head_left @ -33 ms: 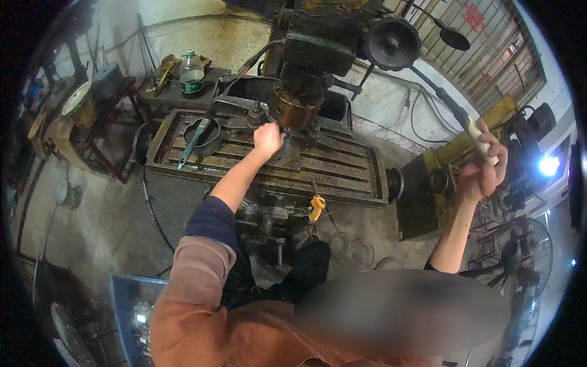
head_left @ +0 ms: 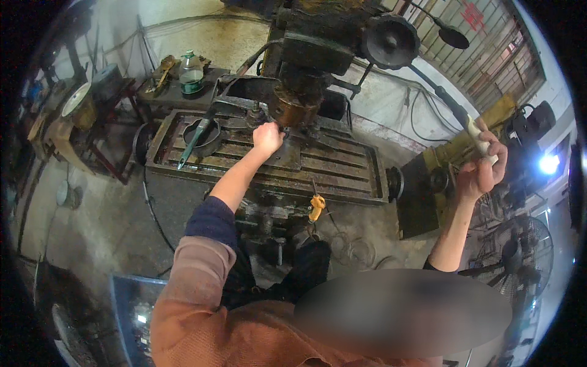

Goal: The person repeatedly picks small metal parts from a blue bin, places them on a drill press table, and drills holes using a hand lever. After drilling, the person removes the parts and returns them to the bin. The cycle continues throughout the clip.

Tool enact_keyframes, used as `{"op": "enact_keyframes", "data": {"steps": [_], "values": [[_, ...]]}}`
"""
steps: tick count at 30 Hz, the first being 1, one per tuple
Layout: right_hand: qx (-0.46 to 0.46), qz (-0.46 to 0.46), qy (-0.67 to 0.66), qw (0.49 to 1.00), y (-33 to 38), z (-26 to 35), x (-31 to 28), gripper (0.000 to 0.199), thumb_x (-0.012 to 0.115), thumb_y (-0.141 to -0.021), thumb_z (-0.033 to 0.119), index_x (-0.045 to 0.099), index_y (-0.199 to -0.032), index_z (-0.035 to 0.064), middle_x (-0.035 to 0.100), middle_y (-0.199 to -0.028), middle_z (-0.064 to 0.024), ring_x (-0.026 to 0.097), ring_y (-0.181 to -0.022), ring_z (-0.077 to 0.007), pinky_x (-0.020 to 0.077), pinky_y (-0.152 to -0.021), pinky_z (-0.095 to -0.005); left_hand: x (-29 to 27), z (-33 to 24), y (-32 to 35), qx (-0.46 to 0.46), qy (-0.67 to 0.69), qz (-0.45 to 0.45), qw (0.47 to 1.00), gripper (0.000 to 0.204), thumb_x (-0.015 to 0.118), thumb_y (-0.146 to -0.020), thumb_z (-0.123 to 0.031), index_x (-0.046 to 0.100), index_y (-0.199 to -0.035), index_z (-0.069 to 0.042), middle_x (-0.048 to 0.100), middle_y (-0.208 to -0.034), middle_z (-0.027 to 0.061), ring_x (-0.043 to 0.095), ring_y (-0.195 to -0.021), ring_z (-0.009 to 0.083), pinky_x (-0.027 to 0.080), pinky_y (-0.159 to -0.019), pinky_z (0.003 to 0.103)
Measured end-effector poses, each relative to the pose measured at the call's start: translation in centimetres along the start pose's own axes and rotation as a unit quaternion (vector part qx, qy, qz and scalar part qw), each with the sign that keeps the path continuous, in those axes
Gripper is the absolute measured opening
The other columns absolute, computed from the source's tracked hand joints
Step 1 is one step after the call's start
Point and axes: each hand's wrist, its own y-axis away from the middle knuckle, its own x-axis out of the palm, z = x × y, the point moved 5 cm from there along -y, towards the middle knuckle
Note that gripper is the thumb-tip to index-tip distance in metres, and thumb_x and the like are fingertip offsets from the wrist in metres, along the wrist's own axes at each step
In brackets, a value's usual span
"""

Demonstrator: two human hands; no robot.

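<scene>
A single head-worn fisheye view looks steeply down and forward from above the person's shoulders. The machine table (head_left: pixel 269 162) lies centre frame at arm's reach, the floor (head_left: pixel 98 226) below it, a fan (head_left: pixel 520 257) low right. Straight edges bow toward the dark round rim. The forearms enter from the lower edge, ending at the left hand (head_left: pixel 268 137) and right hand (head_left: pixel 480 168).

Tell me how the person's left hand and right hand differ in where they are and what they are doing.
The left hand reaches forward and low onto the slotted machine table, by the rusty spindle; the right hand is raised off to the side. The left hand is closed against the work under the spindle; the right hand grips a pale lever handle. The left arm is stretched out, the right bent upward. Both hands are bare.
</scene>
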Motion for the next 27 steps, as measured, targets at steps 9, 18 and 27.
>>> {"op": "enact_keyframes", "data": {"steps": [9,18,27], "values": [[0.009,-0.003,0.036,0.999,0.2,0.5,0.6,0.020,0.043,-0.058,0.004,0.042,-0.078,0.0041,0.055,-0.092,-0.0173,0.049,-0.106,-0.0411,0.0291,-0.098,-0.0547,-1.3,-0.4,-0.3,-0.018,0.024,0.033,0.999,0.027,0.070,-0.069,-0.029,0.068,-0.082,-0.006,0.064,-0.074,0.0154,0.063,-0.073,0.0313,0.051,-0.067,0.041],[0.015,-0.050,-0.015,0.999,3.8,-0.4,1.3,0.022,0.039,-0.056,0.002,0.040,-0.078,0.0044,0.054,-0.091,-0.0169,0.047,-0.108,-0.0434,0.0306,-0.097,-0.0555,-0.6,0.4,0.0,-0.009,0.036,0.001,0.999,0.027,0.070,-0.067,-0.029,0.066,-0.074,-0.003,0.064,-0.072,0.0160,0.063,-0.070,0.0314,0.051,-0.064,0.041],[-0.007,-0.023,0.091,0.996,2.0,-0.1,0.3,0.017,0.041,-0.055,0.004,0.040,-0.073,0.0040,0.054,-0.089,-0.0169,0.050,-0.106,-0.0408,0.0280,-0.098,-0.0558,-0.8,-0.1,0.1,-0.029,0.022,0.019,0.999,0.029,0.071,-0.067,-0.031,0.066,-0.071,-0.002,0.064,-0.073,0.0168,0.063,-0.071,0.0323,0.051,-0.064,0.041]]}}
